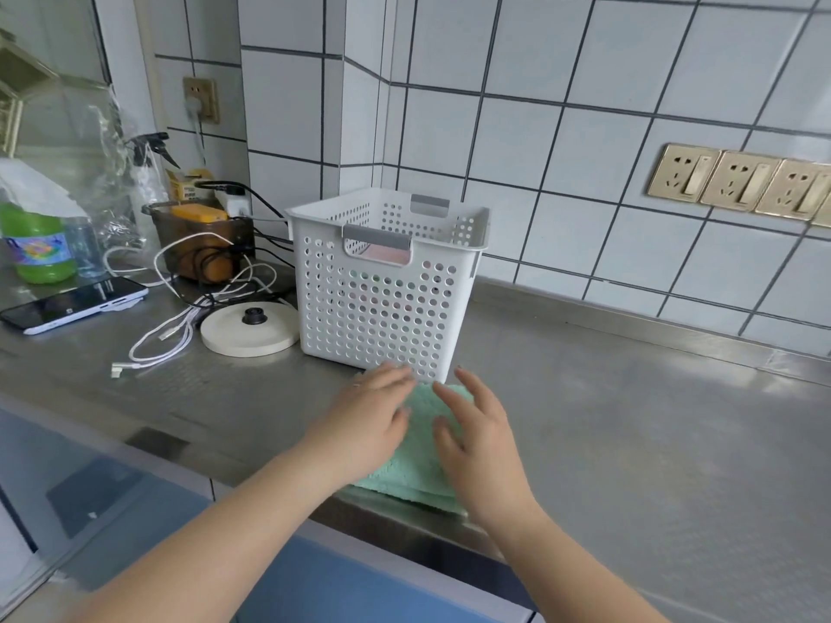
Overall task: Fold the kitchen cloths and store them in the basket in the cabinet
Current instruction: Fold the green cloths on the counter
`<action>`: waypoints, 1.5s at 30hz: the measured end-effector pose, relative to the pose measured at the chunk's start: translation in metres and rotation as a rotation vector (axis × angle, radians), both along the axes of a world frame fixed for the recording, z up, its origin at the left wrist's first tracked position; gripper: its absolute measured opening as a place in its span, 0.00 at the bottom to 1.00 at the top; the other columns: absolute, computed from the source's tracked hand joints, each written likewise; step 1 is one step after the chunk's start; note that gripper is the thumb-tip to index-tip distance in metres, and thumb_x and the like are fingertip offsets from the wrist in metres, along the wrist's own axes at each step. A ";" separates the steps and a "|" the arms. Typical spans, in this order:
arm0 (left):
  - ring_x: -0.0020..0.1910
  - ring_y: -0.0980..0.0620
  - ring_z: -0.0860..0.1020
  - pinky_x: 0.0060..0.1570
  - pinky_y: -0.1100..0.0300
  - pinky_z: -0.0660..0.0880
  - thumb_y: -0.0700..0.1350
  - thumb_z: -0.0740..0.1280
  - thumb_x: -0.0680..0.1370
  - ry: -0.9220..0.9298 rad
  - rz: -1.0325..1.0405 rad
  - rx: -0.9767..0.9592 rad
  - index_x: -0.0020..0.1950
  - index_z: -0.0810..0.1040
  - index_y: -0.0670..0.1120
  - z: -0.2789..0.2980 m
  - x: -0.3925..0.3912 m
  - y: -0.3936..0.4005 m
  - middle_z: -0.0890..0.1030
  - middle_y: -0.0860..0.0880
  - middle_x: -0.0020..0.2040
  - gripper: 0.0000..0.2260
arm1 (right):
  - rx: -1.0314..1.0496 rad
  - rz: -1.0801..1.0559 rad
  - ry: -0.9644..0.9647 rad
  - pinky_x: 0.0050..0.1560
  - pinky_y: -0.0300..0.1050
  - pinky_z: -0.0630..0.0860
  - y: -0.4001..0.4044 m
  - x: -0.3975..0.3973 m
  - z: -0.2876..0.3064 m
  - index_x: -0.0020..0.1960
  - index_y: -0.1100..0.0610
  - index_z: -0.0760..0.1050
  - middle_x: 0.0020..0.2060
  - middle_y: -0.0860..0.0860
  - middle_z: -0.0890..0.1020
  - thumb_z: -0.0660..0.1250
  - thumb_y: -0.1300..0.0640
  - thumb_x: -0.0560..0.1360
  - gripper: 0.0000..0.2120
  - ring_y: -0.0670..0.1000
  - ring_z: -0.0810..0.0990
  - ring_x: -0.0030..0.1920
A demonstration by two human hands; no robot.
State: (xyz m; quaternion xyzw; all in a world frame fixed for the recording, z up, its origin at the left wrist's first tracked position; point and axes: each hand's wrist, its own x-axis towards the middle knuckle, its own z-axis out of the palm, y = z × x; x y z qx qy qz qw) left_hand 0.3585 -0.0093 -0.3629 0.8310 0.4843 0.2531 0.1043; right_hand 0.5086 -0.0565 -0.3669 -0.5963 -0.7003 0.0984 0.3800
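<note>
A folded mint-green kitchen cloth (420,460) lies at the front edge of the steel counter (629,420), just in front of a white perforated basket (382,303). My left hand (366,424) rests flat on the cloth's left side with its fingers straight. My right hand (479,436) lies over the cloth's right side, fingers spread and relaxed. Through the basket's handle slot and holes something pinkish and green shows inside; what it is I cannot tell.
Left of the basket sit a round kettle base (249,328), tangled white cables (180,317), a phone (72,305), a green bottle (38,245) and a brown container (202,240). Gold wall sockets (737,184) line the tiled wall at right. Blue cabinet fronts (337,573) run below.
</note>
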 end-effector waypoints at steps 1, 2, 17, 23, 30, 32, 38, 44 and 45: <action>0.76 0.55 0.50 0.72 0.62 0.42 0.45 0.55 0.82 0.099 -0.008 0.006 0.75 0.60 0.47 -0.003 0.005 0.004 0.56 0.52 0.77 0.21 | -0.027 0.014 -0.145 0.73 0.51 0.56 0.004 -0.004 0.000 0.70 0.50 0.67 0.75 0.49 0.58 0.57 0.55 0.78 0.21 0.50 0.55 0.75; 0.77 0.53 0.49 0.75 0.57 0.42 0.47 0.53 0.82 0.195 -0.001 -0.015 0.76 0.59 0.48 -0.009 0.008 0.008 0.54 0.51 0.78 0.21 | -0.110 0.009 -0.263 0.73 0.54 0.53 0.008 -0.006 -0.001 0.72 0.50 0.63 0.76 0.49 0.54 0.55 0.53 0.78 0.22 0.50 0.51 0.76; 0.76 0.49 0.53 0.74 0.47 0.47 0.64 0.46 0.78 0.251 0.258 -0.256 0.78 0.46 0.55 -0.018 -0.039 0.006 0.55 0.49 0.78 0.30 | -0.415 -0.062 -0.381 0.73 0.54 0.54 -0.010 0.025 -0.008 0.76 0.43 0.47 0.71 0.47 0.67 0.44 0.25 0.69 0.41 0.51 0.63 0.71; 0.51 0.53 0.78 0.57 0.56 0.74 0.53 0.54 0.81 0.010 0.211 -0.342 0.77 0.53 0.54 -0.006 -0.021 -0.002 0.66 0.50 0.74 0.24 | -0.304 0.011 -0.023 0.64 0.36 0.63 -0.010 0.025 -0.006 0.75 0.45 0.55 0.68 0.45 0.69 0.61 0.46 0.78 0.28 0.47 0.68 0.67; 0.72 0.56 0.63 0.71 0.60 0.58 0.47 0.63 0.79 -0.344 0.040 -0.410 0.70 0.65 0.61 0.007 0.027 -0.003 0.63 0.55 0.74 0.21 | -0.266 -0.026 0.402 0.63 0.46 0.71 -0.014 0.084 0.000 0.65 0.39 0.67 0.56 0.48 0.76 0.68 0.57 0.75 0.24 0.47 0.76 0.53; 0.70 0.58 0.64 0.72 0.53 0.61 0.49 0.66 0.76 -0.432 -0.014 -0.448 0.63 0.68 0.69 0.008 0.050 -0.002 0.66 0.57 0.72 0.20 | -0.293 -0.040 0.454 0.57 0.43 0.74 -0.017 0.113 0.008 0.63 0.38 0.69 0.51 0.50 0.77 0.69 0.57 0.74 0.22 0.48 0.77 0.47; 0.63 0.60 0.72 0.68 0.54 0.66 0.46 0.67 0.77 -0.541 -0.032 -0.540 0.60 0.72 0.68 0.008 0.147 0.032 0.74 0.59 0.64 0.19 | -0.337 -0.082 0.532 0.56 0.47 0.78 0.005 0.209 0.022 0.65 0.41 0.71 0.49 0.51 0.83 0.68 0.56 0.75 0.21 0.54 0.83 0.48; 0.54 0.71 0.74 0.50 0.75 0.70 0.41 0.65 0.78 -0.647 -0.033 -0.645 0.63 0.72 0.62 0.004 0.224 0.080 0.74 0.61 0.59 0.19 | -0.376 -0.104 0.572 0.53 0.40 0.78 0.049 0.284 0.022 0.64 0.39 0.71 0.50 0.46 0.83 0.68 0.55 0.75 0.21 0.46 0.83 0.48; 0.54 0.71 0.74 0.49 0.75 0.70 0.41 0.65 0.78 -0.648 -0.022 -0.664 0.63 0.72 0.63 0.009 0.237 0.088 0.74 0.61 0.60 0.19 | -0.396 -0.115 0.581 0.54 0.41 0.78 0.057 0.295 0.026 0.64 0.39 0.71 0.50 0.46 0.83 0.68 0.55 0.75 0.21 0.46 0.83 0.48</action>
